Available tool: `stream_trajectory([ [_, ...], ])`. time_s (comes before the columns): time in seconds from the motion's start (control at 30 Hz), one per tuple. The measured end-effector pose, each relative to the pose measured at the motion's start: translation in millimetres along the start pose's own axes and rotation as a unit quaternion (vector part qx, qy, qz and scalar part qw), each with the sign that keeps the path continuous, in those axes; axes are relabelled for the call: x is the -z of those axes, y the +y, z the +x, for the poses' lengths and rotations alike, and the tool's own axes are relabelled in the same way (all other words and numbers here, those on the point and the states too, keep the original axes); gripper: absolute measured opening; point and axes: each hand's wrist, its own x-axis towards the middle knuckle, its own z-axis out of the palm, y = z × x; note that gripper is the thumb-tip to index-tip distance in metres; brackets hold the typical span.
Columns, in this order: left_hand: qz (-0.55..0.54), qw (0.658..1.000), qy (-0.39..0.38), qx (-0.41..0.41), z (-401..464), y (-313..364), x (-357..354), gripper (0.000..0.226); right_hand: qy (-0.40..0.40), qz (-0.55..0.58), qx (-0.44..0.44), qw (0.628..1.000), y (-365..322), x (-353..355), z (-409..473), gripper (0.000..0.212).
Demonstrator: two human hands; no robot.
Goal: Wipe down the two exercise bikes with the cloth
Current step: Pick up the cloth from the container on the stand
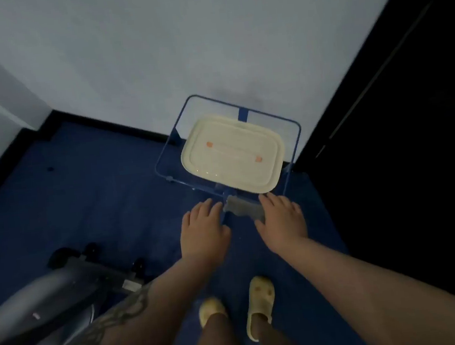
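Observation:
A grey cloth (243, 208) hangs over the near edge of a blue-framed clear stand (298, 136). My left hand (203, 229) reaches to the edge just left of the cloth, fingers straight. Just right of the cloth is my right hand (281, 220), fingers stretched forward and thumb at the cloth's lower right corner. Neither hand visibly grips the cloth. One grey exercise bike (37, 302) shows in part at the lower left, its base bar with black end caps (88, 253) on the floor. A second bike is out of view.
A cream lidded box (232, 153) sits on the stand, in the corner between a pale wall (180, 51) and a dark door or panel (398, 126). Blue carpet (96, 186) covers the floor. My feet in yellow slippers (259, 303) stand below the hands.

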Motion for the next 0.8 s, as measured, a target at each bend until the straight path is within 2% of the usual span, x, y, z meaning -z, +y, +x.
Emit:
stream_trajectory([
  [0.1,-0.001,1.0,0.009,0.008,24.5,-10.4,-10.9,0.059,0.011,-0.013,0.014,1.0,1.6,-17.2,33.2,0.059],
  [0.23,-0.019,1.0,0.007,0.015,49.6,-21.1,-26.1,0.056,-0.02,-0.036,0.015,0.999,10.6,-43.7,66.5,0.053],
  [0.4,-0.043,0.999,-0.016,0.011,59.4,-28.0,-42.0,0.057,-0.029,-0.019,0.001,0.999,11.0,-70.7,89.1,0.019],
  [0.5,-0.055,0.998,-0.035,0.01,53.1,-37.2,-45.3,0.057,-0.027,-0.034,-0.005,0.999,13.3,-76.2,90.4,0.019],
  [0.6,-0.055,0.997,-0.047,0.016,48.9,-47.0,-40.4,0.057,-0.054,-0.062,0.029,0.996,16.5,-69.7,90.9,0.016],
  [0.63,-0.054,0.997,-0.044,0.017,49.2,-50.7,-38.3,0.057,-0.031,-0.068,0.061,0.995,13.6,-65.3,89.7,0.015],
  [0.73,-0.052,0.998,-0.035,0.015,49.9,-58.4,-26.6,0.059,0.13,-0.046,0.178,0.974,-3.4,-44.3,80.7,0.023],
  [0.8,-0.05,0.999,-0.019,0.012,43.3,-62.1,-14.3,0.059,0.167,-0.031,0.215,0.962,-17.6,-28.5,68.2,0.025],
])
